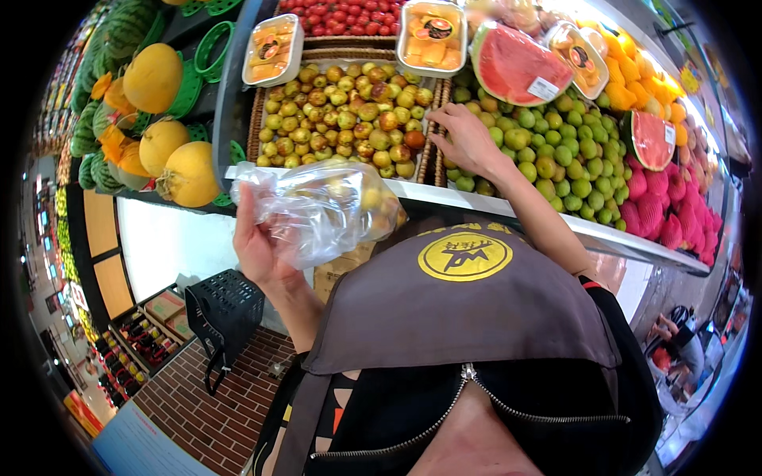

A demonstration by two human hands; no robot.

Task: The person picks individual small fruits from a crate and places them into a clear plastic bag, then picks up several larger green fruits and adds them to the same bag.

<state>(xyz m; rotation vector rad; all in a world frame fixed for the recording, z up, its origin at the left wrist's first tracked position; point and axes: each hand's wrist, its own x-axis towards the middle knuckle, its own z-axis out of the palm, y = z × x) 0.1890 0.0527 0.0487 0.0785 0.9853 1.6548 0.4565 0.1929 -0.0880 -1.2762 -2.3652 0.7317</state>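
My left hand (268, 250) grips the gathered neck of a clear plastic bag (321, 214) that has several small fruits inside. The bag hangs at the front edge of a wicker tray of yellow-green and brown-speckled jujubes (345, 113). At that tray's right rim is my right hand (464, 137), its fingers spread and bent over the wicker edge; I see no fruit in it, and the undersides of the fingertips are hidden. Under and beside the right wrist lies a heap of green, plum-like fruit (559, 143).
Cut-fruit trays (274, 50) and a wrapped watermelon wedge (518, 65) lie around the jujubes. Yellow melons (190, 172) fill the left side, pink-netted fruit (673, 202) the right. A white shelf edge (452, 196) runs before me. A black basket (223, 309) stands low left. Another person is at far right.
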